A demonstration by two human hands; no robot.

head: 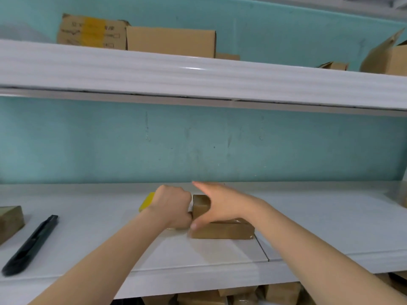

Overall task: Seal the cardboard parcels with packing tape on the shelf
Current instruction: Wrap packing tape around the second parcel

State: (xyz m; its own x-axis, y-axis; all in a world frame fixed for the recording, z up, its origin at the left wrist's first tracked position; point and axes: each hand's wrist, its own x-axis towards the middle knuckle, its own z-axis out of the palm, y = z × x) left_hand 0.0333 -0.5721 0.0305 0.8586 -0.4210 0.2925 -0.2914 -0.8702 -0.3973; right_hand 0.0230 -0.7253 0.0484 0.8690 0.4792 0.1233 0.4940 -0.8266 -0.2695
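Gripping a yellow tape dispenser [147,202], the left hand [174,208] sits at centre frame, fingers curled tight into a fist around it. Only the dispenser's yellow end shows, sticking out on the left of the fist.

Right hand [222,205] lies just right of centre, spread flat over the top of a small brown cardboard parcel [222,231]. Its fingers are straight and point toward the wall, not curled; its thumb drops down against the parcel's left front corner, touching the left hand's knuckles.

The parcel rests on the white lower shelf board [88,230], centre frame, near a seam in the board. Glossy clear tape shows on its top right edge. Whether a strip runs from dispenser to parcel: cannot tell, blurred.

Lower left: a long black utility knife [30,243] lies diagonally on the same board. Far left edge: a second brown cardboard parcel [10,221], cut off by the frame.

A teal painted wall [198,139] is behind. The upper white shelf [198,80] crosses the top of the frame and carries a printed cardboard carton with a yellow strip [92,31], a plain cardboard box [170,41] beside it, and an open-flapped carton [387,59] at upper right. More brown boxes [242,296] show under the board, bottom centre.
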